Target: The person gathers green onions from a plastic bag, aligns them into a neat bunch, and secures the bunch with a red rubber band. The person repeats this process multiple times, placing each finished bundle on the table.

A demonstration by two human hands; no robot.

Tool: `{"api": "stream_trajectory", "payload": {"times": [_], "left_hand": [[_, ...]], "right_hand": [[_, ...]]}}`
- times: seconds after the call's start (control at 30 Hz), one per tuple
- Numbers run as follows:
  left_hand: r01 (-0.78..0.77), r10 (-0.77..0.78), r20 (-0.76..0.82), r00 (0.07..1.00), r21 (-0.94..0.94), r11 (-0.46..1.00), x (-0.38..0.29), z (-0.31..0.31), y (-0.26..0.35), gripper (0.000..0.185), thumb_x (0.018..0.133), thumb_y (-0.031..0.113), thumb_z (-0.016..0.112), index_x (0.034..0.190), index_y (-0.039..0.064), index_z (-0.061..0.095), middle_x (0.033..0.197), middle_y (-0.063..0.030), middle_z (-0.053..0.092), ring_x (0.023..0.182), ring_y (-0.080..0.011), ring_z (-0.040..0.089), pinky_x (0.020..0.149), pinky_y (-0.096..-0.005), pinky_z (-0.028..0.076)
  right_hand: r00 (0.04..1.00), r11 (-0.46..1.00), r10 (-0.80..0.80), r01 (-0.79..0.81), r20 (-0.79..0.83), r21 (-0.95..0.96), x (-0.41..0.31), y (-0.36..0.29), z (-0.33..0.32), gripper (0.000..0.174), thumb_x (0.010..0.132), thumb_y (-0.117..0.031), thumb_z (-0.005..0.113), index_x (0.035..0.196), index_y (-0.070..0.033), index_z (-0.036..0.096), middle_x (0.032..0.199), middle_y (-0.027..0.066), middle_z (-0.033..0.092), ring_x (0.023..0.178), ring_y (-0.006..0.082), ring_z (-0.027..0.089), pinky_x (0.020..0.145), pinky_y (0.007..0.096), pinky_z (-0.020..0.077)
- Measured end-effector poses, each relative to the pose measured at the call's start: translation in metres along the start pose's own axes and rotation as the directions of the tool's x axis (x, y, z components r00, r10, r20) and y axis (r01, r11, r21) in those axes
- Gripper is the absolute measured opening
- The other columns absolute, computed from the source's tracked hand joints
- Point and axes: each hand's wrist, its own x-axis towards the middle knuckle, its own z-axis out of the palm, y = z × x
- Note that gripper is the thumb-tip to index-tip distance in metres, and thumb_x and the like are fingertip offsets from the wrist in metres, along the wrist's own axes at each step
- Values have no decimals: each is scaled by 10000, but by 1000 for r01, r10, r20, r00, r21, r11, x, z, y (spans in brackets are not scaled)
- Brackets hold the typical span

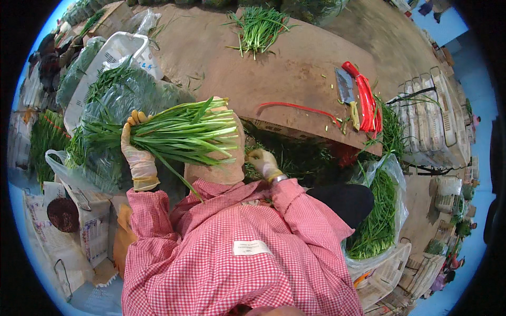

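Observation:
Gloved, my left hand [138, 150] is closed around a bunch of long green leafy stalks [189, 134], their pale cut ends pointing right over a tan surface at my lap. My right hand [263, 162], also gloved, is just right of the stalk ends with its fingers curled; whether it holds anything cannot be made out. Beyond it, on a brown board [292, 79], lie a cleaver [345, 87] with a yellowish handle, a bundle of red strips [363, 98] and one loose red strip [300, 106]. Another bunch of green stalks [259, 31] lies at the board's far end.
At the left, a plastic bag of greens [122, 94] leans in a white plastic crate [89, 79]. An open clear bag of greens [375, 213] stands at my right. Stacked white crates [427, 118] are beyond the board's right edge. Trimmings lie below the board's near edge.

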Motion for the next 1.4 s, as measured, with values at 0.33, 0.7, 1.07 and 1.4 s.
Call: {"api": "stream_trajectory", "payload": {"times": [0.33,0.7,1.07,1.4], "left_hand": [[3,-5,29,1000,74,997,16,-9,-15,163,960,197,659,1015,49,698,1168,-105,734,1081,-260,699,1088,-502,477],[43,-45,40,998,45,998,37,3,-29,159,970,211,639,992,61,687,1042,-59,716,876,-205,668,974,-422,519],[221,-162,-204,966,316,922,71,44,-43,160,920,186,646,948,30,666,905,-89,710,770,-226,665,834,-414,566],[345,-348,-14,937,191,919,93,18,-40,154,930,182,619,948,38,673,902,-106,722,754,-241,678,808,-408,583]], "right_hand": [[992,999,9,-15,-125,-49,48,-28,25,428,813,-244,782,1193,-60,708,1131,191,724,1103,359,685,931,380,532],[971,982,-179,187,-159,35,-53,-70,-187,283,931,-84,648,1194,-15,724,1074,58,744,932,136,689,856,274,546],[710,664,-704,652,-14,-367,21,-275,-85,335,829,-154,745,1159,-101,723,1131,124,714,1007,338,677,900,417,535],[997,952,72,-57,-39,302,-32,-152,-78,231,908,-99,718,1129,-34,742,1038,84,756,1003,170,696,886,303,540]]}}
